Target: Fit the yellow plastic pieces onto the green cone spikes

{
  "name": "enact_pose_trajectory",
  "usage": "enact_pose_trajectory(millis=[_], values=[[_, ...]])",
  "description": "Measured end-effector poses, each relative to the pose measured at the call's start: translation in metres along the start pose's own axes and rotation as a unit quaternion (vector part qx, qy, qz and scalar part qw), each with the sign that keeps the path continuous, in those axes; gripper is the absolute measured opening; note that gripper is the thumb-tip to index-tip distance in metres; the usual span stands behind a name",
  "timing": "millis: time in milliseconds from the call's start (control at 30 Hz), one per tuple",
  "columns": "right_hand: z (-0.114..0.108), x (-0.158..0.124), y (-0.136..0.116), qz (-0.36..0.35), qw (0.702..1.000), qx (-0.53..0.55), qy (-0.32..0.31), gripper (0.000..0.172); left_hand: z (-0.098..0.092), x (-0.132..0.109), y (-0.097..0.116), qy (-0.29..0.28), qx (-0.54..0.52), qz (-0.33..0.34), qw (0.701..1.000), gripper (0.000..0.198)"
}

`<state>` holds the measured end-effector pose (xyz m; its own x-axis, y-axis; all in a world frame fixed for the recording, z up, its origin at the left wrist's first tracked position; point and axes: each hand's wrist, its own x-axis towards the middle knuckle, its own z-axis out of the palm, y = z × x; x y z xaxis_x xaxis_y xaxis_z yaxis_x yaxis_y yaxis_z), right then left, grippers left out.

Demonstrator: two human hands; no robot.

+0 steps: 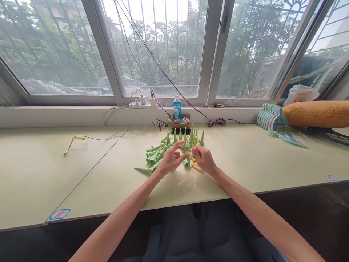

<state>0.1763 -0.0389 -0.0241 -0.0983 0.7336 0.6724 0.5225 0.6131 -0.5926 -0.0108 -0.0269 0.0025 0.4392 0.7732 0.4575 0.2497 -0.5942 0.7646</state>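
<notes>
Between thumb and fingers, my left hand (171,158) holds a green cone-shaped piece (187,148) over the table, its narrow end pointing down. Just right of it, my right hand (204,158) is closed, its fingertips beside the cone; whatever they pinch is too small to make out. A pile of green cones (155,155) lies left of and behind my left hand. Several more green cones (192,131) stand upright behind both hands. Small yellow pieces (196,166) are scattered under and beside my right hand.
A blue-labelled bottle (177,109) stands at a small cardboard box (186,120) behind the cones. A power strip (143,104) sits on the sill, and cables (216,122) lie at the back. Pastel plastic pieces (272,117) and a long orange-brown object (317,113) are at right.
</notes>
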Motion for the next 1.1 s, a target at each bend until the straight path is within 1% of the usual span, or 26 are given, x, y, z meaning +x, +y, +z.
enact_pose_trajectory(millis=[100, 233, 400, 467, 633, 767, 900, 1000, 1100], values=[[0.0003, -0.0001, -0.0008, -0.004, 1.000, 0.002, 0.006, 0.043, 0.0011, 0.0003, -0.0010, 0.014, 0.012, 0.019, 1.000, 0.055], [0.0002, -0.0002, -0.0021, -0.002, 1.000, -0.003, 0.018, 0.043, 0.0028, 0.0013, -0.0011, 0.024, 0.017, 0.026, 0.999, 0.050], [-0.0012, 0.0000, -0.0022, 0.010, 0.998, 0.011, 0.056, 0.038, 0.0037, 0.0027, 0.0001, 0.040, -0.039, -0.009, 0.998, 0.042], [-0.0014, -0.0002, -0.0016, 0.020, 0.998, 0.019, 0.064, 0.038, 0.0038, 0.0032, -0.0001, 0.036, -0.055, -0.027, 0.997, 0.040], [-0.0015, -0.0012, -0.0018, 0.025, 0.997, 0.036, 0.065, 0.037, 0.0045, 0.0039, -0.0007, -0.003, -0.071, -0.071, 0.995, 0.066], [-0.0014, -0.0020, -0.0037, -0.002, 0.998, 0.040, 0.040, 0.033, 0.0040, 0.0043, 0.0010, -0.027, -0.111, -0.098, 0.989, 0.079], [-0.0018, -0.0025, -0.0044, -0.034, 0.999, 0.032, 0.017, 0.030, 0.0025, 0.0041, 0.0034, -0.027, -0.103, -0.106, 0.989, 0.081], [-0.0018, -0.0025, -0.0036, -0.035, 0.999, 0.031, 0.015, 0.029, 0.0018, 0.0039, 0.0049, -0.029, -0.070, -0.112, 0.991, 0.079], [-0.0010, -0.0024, -0.0019, -0.028, 0.999, 0.036, 0.018, 0.029, 0.0016, 0.0037, 0.0056, -0.036, -0.059, -0.114, 0.991, 0.077]])
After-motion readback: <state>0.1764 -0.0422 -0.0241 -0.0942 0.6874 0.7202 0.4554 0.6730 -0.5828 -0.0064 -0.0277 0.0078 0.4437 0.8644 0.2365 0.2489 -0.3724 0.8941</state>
